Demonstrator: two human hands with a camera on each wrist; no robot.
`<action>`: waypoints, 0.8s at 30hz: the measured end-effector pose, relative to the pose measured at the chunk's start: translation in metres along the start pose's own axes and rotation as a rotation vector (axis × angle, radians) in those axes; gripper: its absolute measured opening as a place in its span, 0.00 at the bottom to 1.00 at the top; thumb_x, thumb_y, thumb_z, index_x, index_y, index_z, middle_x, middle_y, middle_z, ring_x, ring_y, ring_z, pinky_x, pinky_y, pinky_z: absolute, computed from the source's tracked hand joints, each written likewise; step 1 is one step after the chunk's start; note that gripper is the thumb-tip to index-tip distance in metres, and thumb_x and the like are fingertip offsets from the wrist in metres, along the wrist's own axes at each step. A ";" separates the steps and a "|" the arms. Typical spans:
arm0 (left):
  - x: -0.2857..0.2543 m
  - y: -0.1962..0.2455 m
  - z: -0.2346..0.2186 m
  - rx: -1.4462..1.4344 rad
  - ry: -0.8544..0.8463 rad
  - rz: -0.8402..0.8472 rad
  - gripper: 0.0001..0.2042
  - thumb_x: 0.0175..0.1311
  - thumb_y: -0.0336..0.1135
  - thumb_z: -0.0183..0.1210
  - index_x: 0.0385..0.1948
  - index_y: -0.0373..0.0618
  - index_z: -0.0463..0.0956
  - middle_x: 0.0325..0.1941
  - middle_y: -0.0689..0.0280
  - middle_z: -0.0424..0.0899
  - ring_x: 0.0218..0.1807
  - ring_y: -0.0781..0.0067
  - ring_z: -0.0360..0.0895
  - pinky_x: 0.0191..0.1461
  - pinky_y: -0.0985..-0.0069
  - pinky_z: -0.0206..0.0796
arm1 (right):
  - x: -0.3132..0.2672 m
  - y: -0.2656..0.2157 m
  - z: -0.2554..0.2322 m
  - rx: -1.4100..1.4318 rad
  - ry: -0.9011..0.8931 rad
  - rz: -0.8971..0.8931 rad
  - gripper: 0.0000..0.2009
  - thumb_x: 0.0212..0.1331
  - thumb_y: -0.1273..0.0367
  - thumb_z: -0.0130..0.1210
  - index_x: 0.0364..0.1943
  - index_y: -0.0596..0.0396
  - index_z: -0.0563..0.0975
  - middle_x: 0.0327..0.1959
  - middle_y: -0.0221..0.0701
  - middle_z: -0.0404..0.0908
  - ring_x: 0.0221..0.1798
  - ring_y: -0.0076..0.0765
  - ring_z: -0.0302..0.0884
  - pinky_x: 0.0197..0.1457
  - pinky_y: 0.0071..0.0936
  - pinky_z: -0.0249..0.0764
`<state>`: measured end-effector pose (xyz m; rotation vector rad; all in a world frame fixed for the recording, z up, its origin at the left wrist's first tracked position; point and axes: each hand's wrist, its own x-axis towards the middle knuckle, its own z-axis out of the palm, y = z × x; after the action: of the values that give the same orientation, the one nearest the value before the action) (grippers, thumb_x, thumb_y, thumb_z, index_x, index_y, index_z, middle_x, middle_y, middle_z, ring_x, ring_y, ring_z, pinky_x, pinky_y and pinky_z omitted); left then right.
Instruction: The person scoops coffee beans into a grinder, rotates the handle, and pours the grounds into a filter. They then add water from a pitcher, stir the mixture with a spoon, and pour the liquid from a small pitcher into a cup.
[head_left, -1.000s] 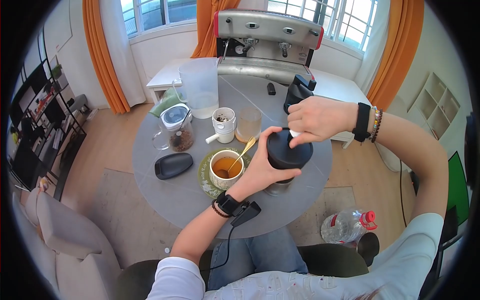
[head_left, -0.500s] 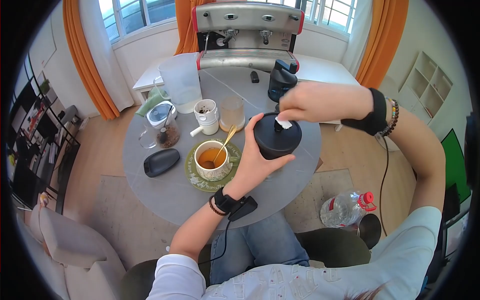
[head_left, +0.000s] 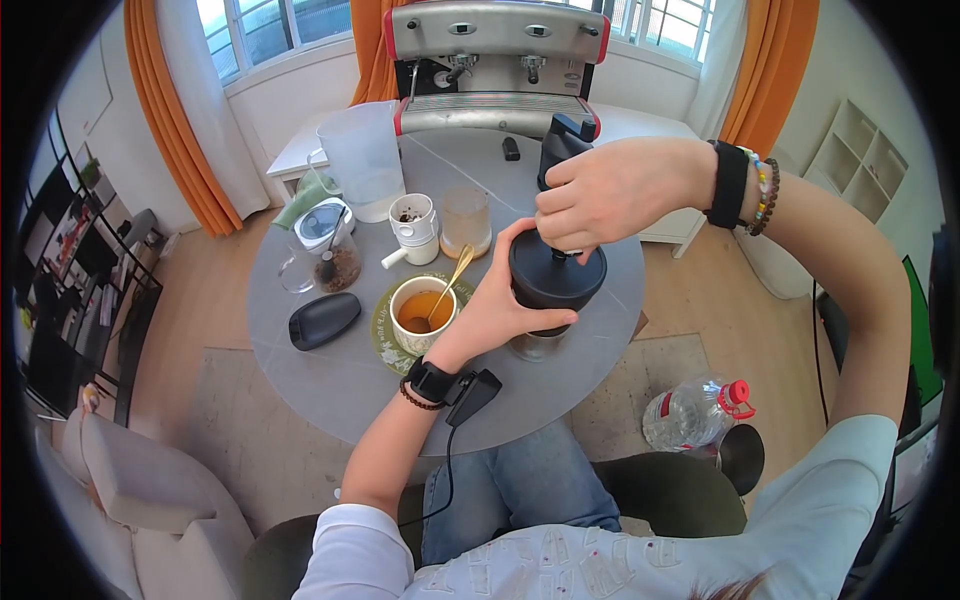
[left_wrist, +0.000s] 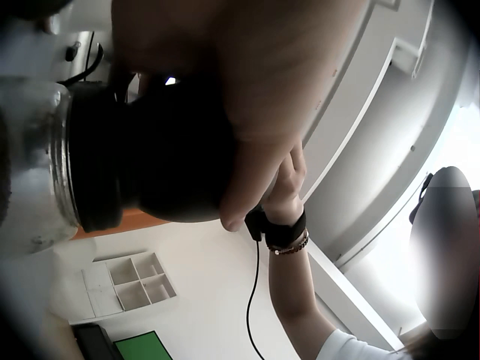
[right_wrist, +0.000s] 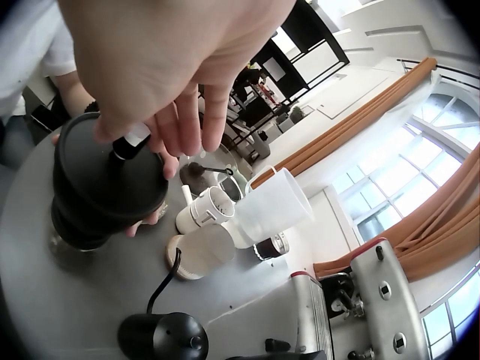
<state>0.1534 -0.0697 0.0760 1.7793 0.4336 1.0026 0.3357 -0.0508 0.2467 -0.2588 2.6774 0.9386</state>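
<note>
A hand coffee grinder (head_left: 560, 275) with a black body and flat round top stands toward the table's right side. My left hand (head_left: 490, 315) grips its body from the left, thumb across the near side. Below the body, the left wrist view shows a clear glass jar (left_wrist: 34, 161) with a metal rim. Over the top reaches my right hand (head_left: 620, 190), pinching the short shaft (right_wrist: 129, 144) at the centre of the lid. A whitish piece shows on that shaft in the right wrist view, partly hidden by the fingers.
A tea cup (head_left: 415, 342) with a golden spoon (head_left: 457, 268) sits on a green saucer. Around it are a black dish (head_left: 325, 321), a bean jar (head_left: 340, 270), a white cup (head_left: 412, 230), a glass (head_left: 466, 220), a pitcher (head_left: 355, 160) and a black kettle (head_left: 562, 148).
The right hand has moved about the top of the grinder, blurred half a second ago, with its fingers turned differently now. The left hand keeps its grip. The head view has shifted.
</note>
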 end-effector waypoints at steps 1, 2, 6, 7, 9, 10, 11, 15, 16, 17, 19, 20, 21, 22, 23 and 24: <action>0.001 -0.001 -0.001 -0.009 -0.010 -0.004 0.53 0.43 0.37 0.77 0.69 0.49 0.45 0.65 0.55 0.62 0.67 0.63 0.66 0.69 0.68 0.61 | 0.000 0.002 0.001 0.042 0.003 0.005 0.15 0.65 0.56 0.52 0.27 0.52 0.74 0.31 0.25 0.71 0.39 0.29 0.69 0.43 0.25 0.69; 0.002 -0.003 -0.002 -0.017 -0.021 -0.010 0.53 0.43 0.37 0.78 0.69 0.49 0.45 0.65 0.54 0.62 0.67 0.63 0.66 0.69 0.68 0.61 | 0.000 0.003 0.002 0.086 0.007 0.011 0.17 0.66 0.55 0.51 0.26 0.52 0.74 0.31 0.25 0.71 0.40 0.29 0.69 0.43 0.25 0.69; -0.001 0.006 0.005 -0.079 0.041 -0.096 0.51 0.43 0.37 0.77 0.67 0.48 0.47 0.64 0.53 0.63 0.67 0.62 0.65 0.69 0.66 0.60 | 0.008 -0.004 0.013 0.291 -0.008 0.318 0.23 0.69 0.53 0.46 0.20 0.56 0.74 0.25 0.32 0.73 0.33 0.36 0.72 0.36 0.32 0.69; -0.002 0.000 0.012 -0.010 0.111 -0.047 0.52 0.43 0.38 0.78 0.68 0.47 0.46 0.65 0.53 0.63 0.67 0.61 0.65 0.69 0.66 0.61 | 0.012 -0.010 0.016 0.385 -0.110 0.511 0.26 0.70 0.53 0.44 0.19 0.56 0.74 0.22 0.33 0.74 0.31 0.38 0.73 0.34 0.33 0.70; -0.001 -0.010 0.025 0.131 0.253 0.052 0.53 0.43 0.39 0.78 0.68 0.45 0.44 0.65 0.52 0.63 0.67 0.60 0.65 0.69 0.65 0.61 | 0.019 -0.015 0.015 0.492 -0.250 0.739 0.29 0.72 0.52 0.41 0.16 0.57 0.75 0.18 0.35 0.75 0.26 0.42 0.74 0.31 0.36 0.70; -0.002 -0.012 0.027 0.152 0.271 0.040 0.53 0.44 0.39 0.77 0.68 0.45 0.44 0.65 0.50 0.63 0.67 0.58 0.66 0.68 0.65 0.62 | 0.020 -0.015 0.012 0.505 -0.286 0.776 0.29 0.72 0.53 0.39 0.15 0.57 0.75 0.16 0.35 0.75 0.23 0.44 0.74 0.29 0.37 0.70; -0.003 -0.010 0.027 0.145 0.268 0.036 0.53 0.44 0.39 0.77 0.68 0.45 0.44 0.65 0.50 0.63 0.67 0.58 0.65 0.68 0.65 0.62 | 0.023 -0.015 0.008 0.517 -0.322 0.813 0.30 0.72 0.53 0.38 0.14 0.57 0.75 0.14 0.35 0.75 0.21 0.45 0.74 0.28 0.38 0.70; -0.003 -0.010 0.029 0.140 0.282 0.039 0.53 0.44 0.38 0.77 0.68 0.45 0.44 0.64 0.50 0.63 0.66 0.58 0.66 0.68 0.66 0.62 | 0.033 -0.017 0.000 0.508 -0.447 0.898 0.24 0.72 0.56 0.39 0.22 0.57 0.76 0.15 0.32 0.78 0.22 0.42 0.77 0.27 0.36 0.71; -0.002 -0.011 0.031 0.147 0.292 0.044 0.53 0.44 0.38 0.77 0.68 0.45 0.44 0.64 0.50 0.63 0.66 0.58 0.66 0.68 0.66 0.62 | 0.033 -0.016 0.000 0.585 -0.425 0.930 0.23 0.71 0.57 0.39 0.25 0.57 0.77 0.16 0.32 0.79 0.23 0.41 0.78 0.27 0.36 0.72; -0.002 -0.011 0.033 0.184 0.315 0.052 0.52 0.44 0.38 0.77 0.68 0.45 0.45 0.63 0.50 0.63 0.66 0.58 0.66 0.68 0.66 0.62 | 0.032 -0.014 0.002 0.662 -0.399 0.961 0.21 0.71 0.58 0.40 0.27 0.57 0.77 0.16 0.31 0.79 0.23 0.41 0.78 0.26 0.36 0.72; 0.000 -0.010 0.035 0.261 0.358 0.065 0.52 0.44 0.38 0.77 0.67 0.45 0.45 0.63 0.50 0.63 0.65 0.58 0.67 0.68 0.66 0.62 | 0.026 -0.004 0.013 0.778 -0.485 1.031 0.17 0.69 0.59 0.41 0.34 0.58 0.76 0.17 0.29 0.80 0.22 0.37 0.78 0.24 0.37 0.71; 0.001 -0.009 0.032 0.236 0.316 0.054 0.52 0.44 0.38 0.77 0.67 0.45 0.46 0.63 0.50 0.63 0.65 0.59 0.67 0.67 0.66 0.62 | 0.027 0.003 0.016 0.947 -0.534 1.187 0.18 0.69 0.59 0.41 0.33 0.58 0.76 0.16 0.29 0.79 0.22 0.36 0.78 0.24 0.36 0.71; 0.001 -0.008 0.027 0.211 0.264 0.038 0.51 0.44 0.38 0.77 0.67 0.45 0.46 0.63 0.51 0.63 0.65 0.59 0.67 0.67 0.66 0.62 | 0.028 0.002 0.019 1.130 -0.579 1.346 0.18 0.69 0.58 0.41 0.33 0.57 0.76 0.16 0.30 0.79 0.21 0.34 0.77 0.23 0.36 0.71; 0.006 -0.007 0.022 0.182 0.226 0.036 0.51 0.44 0.38 0.77 0.67 0.45 0.47 0.63 0.51 0.63 0.65 0.59 0.67 0.67 0.66 0.62 | 0.024 0.002 0.018 1.117 -0.548 1.346 0.21 0.68 0.54 0.41 0.30 0.58 0.75 0.15 0.30 0.77 0.19 0.33 0.74 0.22 0.33 0.69; 0.009 -0.007 0.015 0.138 0.189 0.034 0.51 0.44 0.38 0.77 0.67 0.46 0.47 0.63 0.51 0.63 0.65 0.59 0.67 0.68 0.66 0.62 | 0.021 0.004 0.013 1.100 -0.518 1.344 0.24 0.67 0.51 0.42 0.27 0.58 0.75 0.14 0.30 0.75 0.17 0.31 0.71 0.21 0.29 0.67; 0.010 -0.008 0.007 0.094 0.155 0.032 0.51 0.44 0.38 0.77 0.67 0.46 0.47 0.63 0.50 0.63 0.66 0.59 0.66 0.68 0.66 0.62 | 0.018 0.006 0.007 1.083 -0.489 1.340 0.28 0.66 0.47 0.42 0.24 0.59 0.75 0.13 0.30 0.73 0.16 0.29 0.68 0.20 0.26 0.65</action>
<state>0.1664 -0.0634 0.0721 1.8036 0.5577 1.1642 0.3190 -0.0433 0.2388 1.8040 2.1841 -0.3770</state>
